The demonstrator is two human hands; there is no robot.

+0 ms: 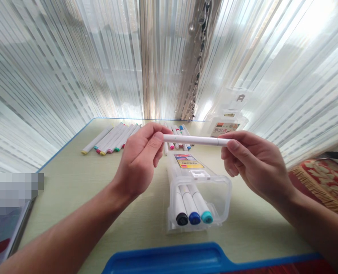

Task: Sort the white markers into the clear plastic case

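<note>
A white marker (190, 139) is held level between my two hands, above a clear plastic case. My left hand (142, 156) is closed on its left end, and my right hand (251, 161) pinches its right end. Both ends are covered by my fingers, so the cap colours are hidden. The clear case (228, 198) lies on the table with its open end towards me. Inside, along its left side, rest a black-capped marker (181, 217), a blue-capped marker (194, 216) and a turquoise-capped marker (206, 215).
Several white markers (112, 139) lie in a row at the back left, and more markers (183, 139) lie behind my hands. A clear labelled box (226, 127) stands at the back right. The table (72, 182) has a blue tray edge (169, 260) in front; striped curtains (106, 57) hang behind.
</note>
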